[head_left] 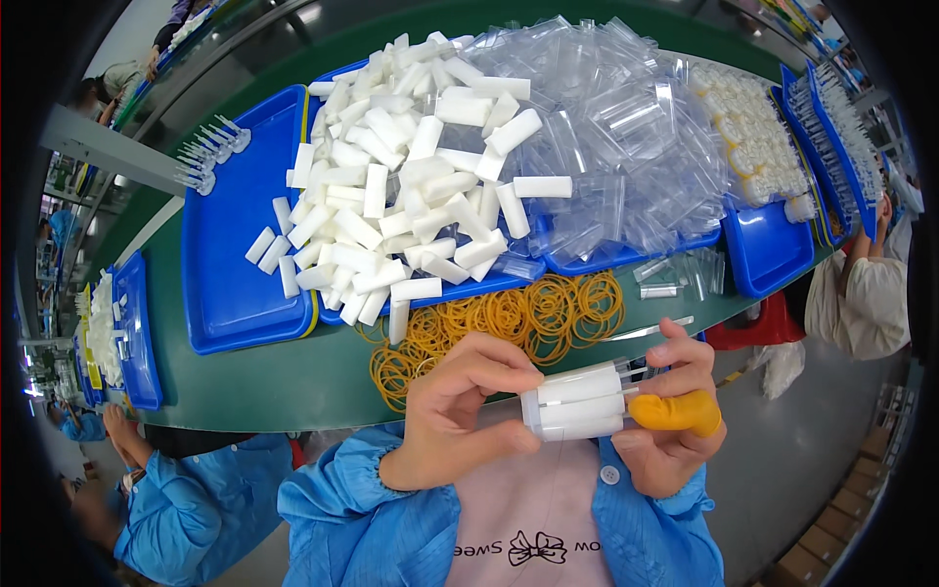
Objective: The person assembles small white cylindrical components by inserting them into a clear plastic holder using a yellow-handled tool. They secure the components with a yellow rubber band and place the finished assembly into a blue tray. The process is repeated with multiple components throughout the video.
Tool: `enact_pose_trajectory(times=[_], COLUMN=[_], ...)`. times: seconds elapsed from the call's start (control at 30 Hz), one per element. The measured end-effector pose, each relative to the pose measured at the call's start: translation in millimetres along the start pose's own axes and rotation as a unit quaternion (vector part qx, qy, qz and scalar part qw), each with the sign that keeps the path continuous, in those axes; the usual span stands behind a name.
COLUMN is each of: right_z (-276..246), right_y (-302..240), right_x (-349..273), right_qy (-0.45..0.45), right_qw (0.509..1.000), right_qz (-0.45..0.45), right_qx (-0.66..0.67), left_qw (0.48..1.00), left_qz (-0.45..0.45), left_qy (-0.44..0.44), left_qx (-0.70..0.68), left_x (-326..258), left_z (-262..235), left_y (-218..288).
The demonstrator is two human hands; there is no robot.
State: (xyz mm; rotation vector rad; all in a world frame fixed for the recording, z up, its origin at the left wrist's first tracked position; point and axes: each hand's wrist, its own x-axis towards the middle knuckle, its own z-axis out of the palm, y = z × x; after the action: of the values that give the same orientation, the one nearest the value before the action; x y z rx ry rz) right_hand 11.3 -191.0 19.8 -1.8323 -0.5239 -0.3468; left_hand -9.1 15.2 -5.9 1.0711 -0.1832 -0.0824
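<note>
Head view: left hand (455, 416) and right hand (675, 411) pinch a bundle of white tubes (577, 403) between them, fingers curled on either end, held just above the lap. Right thumb wears a yellow finger cot (677, 411). Rubber bands (509, 323) lie on the green belt (293, 382) just beyond, blue trays (235, 245) behind.

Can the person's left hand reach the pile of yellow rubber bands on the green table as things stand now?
Probably yes. The rubber bands lie uncovered just beyond the left hand, with nothing between them. But that hand now grips the bundle of white tubes together with the right hand, so it must let go first.
</note>
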Motion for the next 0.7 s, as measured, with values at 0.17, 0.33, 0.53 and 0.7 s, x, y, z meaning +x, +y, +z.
enact_pose_trajectory(times=[0.17, 0.33, 0.53, 0.7], right_z=[4.2, 3.1, -1.9, -31.6], right_y=[4.2, 11.3, 10.9, 41.9], right_x=[0.4, 6.2, 16.9, 20.0], right_qy=[0.012, 0.018, -0.06, 0.007], right_qw=[0.999, 0.999, 0.997, 0.983], right_qz=[0.036, 0.041, 0.037, 0.154], right_qx=[0.012, 0.014, 0.024, -0.1], left_qw=[1.0, 0.997, 0.997, 0.993], left_qz=[-0.015, -0.059, -0.073, -0.082], left_qy=[0.01, 0.02, 0.016, 0.079], left_qx=[0.0, -0.044, 0.018, -0.015], left_x=[2.2, 6.8, 4.1, 1.8], left_z=[-0.8, 1.1, -7.1, -13.1], left_y=[-3.2, -6.8, -10.8, -8.8])
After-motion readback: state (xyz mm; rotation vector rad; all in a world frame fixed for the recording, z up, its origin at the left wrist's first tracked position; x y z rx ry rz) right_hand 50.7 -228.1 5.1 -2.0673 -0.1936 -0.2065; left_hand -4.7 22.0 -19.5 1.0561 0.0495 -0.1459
